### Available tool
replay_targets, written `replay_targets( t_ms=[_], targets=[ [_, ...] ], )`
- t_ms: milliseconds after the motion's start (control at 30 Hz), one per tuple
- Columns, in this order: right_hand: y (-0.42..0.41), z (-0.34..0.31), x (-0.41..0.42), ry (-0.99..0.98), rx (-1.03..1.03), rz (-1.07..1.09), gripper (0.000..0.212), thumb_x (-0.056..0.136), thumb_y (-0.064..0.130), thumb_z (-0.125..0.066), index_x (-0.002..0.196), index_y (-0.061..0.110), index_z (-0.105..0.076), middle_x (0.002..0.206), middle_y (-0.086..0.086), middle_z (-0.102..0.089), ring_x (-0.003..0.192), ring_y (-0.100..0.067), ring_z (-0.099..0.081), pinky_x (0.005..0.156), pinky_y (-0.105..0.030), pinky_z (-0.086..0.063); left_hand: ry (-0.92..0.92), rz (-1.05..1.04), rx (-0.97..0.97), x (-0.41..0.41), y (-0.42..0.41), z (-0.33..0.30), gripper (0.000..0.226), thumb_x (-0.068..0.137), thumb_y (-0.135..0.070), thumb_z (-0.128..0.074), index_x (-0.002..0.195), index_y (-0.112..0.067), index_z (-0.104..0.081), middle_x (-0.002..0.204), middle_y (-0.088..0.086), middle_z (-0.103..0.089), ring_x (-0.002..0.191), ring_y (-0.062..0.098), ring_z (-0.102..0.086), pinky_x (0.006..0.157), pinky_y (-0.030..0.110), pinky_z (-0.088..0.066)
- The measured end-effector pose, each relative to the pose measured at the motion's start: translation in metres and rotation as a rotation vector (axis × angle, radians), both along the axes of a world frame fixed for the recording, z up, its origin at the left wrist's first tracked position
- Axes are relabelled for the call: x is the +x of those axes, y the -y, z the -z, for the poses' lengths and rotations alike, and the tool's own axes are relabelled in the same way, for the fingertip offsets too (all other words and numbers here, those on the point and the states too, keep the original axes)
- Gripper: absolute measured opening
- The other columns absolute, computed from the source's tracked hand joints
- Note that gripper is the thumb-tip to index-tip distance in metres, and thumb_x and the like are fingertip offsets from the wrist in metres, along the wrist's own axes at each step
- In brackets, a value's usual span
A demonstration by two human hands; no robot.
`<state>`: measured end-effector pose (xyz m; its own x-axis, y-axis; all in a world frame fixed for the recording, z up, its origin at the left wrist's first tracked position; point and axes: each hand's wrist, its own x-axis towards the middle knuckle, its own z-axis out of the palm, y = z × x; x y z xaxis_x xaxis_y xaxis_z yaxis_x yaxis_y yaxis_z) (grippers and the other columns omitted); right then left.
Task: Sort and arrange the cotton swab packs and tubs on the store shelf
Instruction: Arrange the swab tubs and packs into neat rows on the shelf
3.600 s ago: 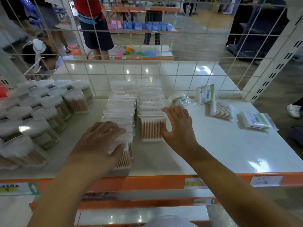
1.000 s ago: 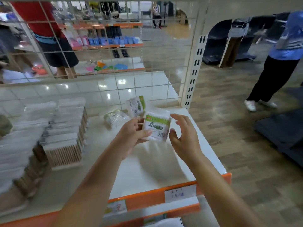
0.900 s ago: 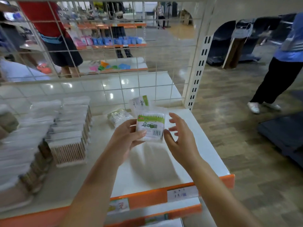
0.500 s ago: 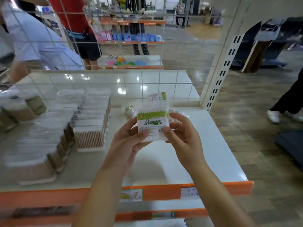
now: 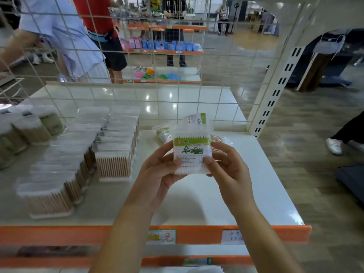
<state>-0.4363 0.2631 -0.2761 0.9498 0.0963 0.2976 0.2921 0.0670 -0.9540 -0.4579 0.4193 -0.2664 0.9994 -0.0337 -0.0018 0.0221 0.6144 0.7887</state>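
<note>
Head view: left hand [image 5: 157, 172] and right hand [image 5: 228, 170] grip a green-labelled swab pack [image 5: 192, 152] upright above the shelf [image 5: 246, 194]; boxed swabs [image 5: 113, 154] stand left, loose packs [image 5: 164, 133] behind.

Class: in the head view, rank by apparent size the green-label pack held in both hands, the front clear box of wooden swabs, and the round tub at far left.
1. front clear box
2. green-label pack, though nearer the camera
3. round tub, farther back
</note>
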Motion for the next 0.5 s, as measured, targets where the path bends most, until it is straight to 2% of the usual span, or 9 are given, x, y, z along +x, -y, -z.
replay_targets(
  t_ms=[100, 167, 233, 367, 433, 500],
  targets=[
    [0.002, 0.005, 0.000, 0.014, -0.054, 0.049, 0.024, 0.078, 0.025, -0.061, 0.101, 0.029, -0.059, 0.093, 0.002, -0.069, 0.083, -0.017, -0.064, 0.071, -0.033, -0.053, -0.016, 0.005, 0.010, -0.001, 0.002, 0.000, 0.044, 0.070, 0.008, -0.062, 0.111, -0.009, -0.062, 0.099, 0.017, -0.070, 0.093, 0.029, -0.068, 0.073, 0.036, -0.057],
    [0.002, 0.008, 0.001, 0.086, -0.185, 0.129, 0.023, 0.076, 0.027, -0.062, 0.097, 0.035, -0.058, 0.098, 0.010, -0.061, 0.087, -0.008, -0.059, 0.074, -0.023, -0.049, -0.044, -0.008, 0.003, -0.002, 0.004, 0.002, 0.044, 0.069, 0.007, -0.059, 0.111, -0.007, -0.061, 0.099, 0.017, -0.070, 0.093, 0.030, -0.068, 0.075, 0.037, -0.057],
    [0.003, 0.009, 0.003, 0.159, -0.310, 0.193, 0.023, 0.076, 0.026, -0.062, 0.094, 0.039, -0.056, 0.101, 0.013, -0.054, 0.089, -0.004, -0.054, 0.072, -0.012, -0.043, -0.066, -0.022, 0.006, -0.001, 0.007, 0.007, 0.049, 0.066, 0.010, -0.064, 0.111, -0.007, -0.061, 0.101, 0.018, -0.069, 0.094, 0.031, -0.067, 0.076, 0.038, -0.057],
    [0.005, 0.015, 0.005, 0.261, -0.440, 0.233, 0.017, 0.078, 0.016, -0.060, 0.090, 0.027, -0.066, 0.091, 0.015, -0.057, 0.085, 0.000, -0.053, 0.069, -0.007, -0.040, -0.084, -0.086, 0.053, -0.001, 0.016, 0.012, 0.050, 0.061, 0.004, -0.064, 0.108, -0.011, -0.064, 0.101, 0.016, -0.069, 0.090, 0.028, -0.068, 0.073, 0.034, -0.057],
    [0.004, 0.014, 0.004, 0.222, -0.467, 0.222, 0.013, 0.082, 0.022, -0.058, 0.089, 0.025, -0.067, 0.090, 0.015, -0.059, 0.084, 0.002, -0.055, 0.066, -0.007, -0.042, -0.047, -0.134, 0.163, -0.003, 0.023, 0.010, 0.048, 0.060, 0.004, -0.066, 0.104, -0.016, -0.066, 0.098, 0.010, -0.071, 0.087, 0.023, -0.068, 0.070, 0.029, -0.055],
    [0.003, 0.006, 0.001, 0.131, -0.444, 0.179, 0.009, 0.089, 0.037, -0.054, 0.087, 0.033, -0.062, 0.089, 0.015, -0.062, 0.083, 0.003, -0.058, 0.061, -0.008, -0.043, -0.011, -0.208, 0.382, -0.005, 0.033, 0.008, 0.049, 0.062, 0.006, -0.072, 0.102, -0.021, -0.065, 0.097, 0.000, -0.071, 0.089, 0.017, -0.067, 0.069, 0.025, -0.053]
  ],
)
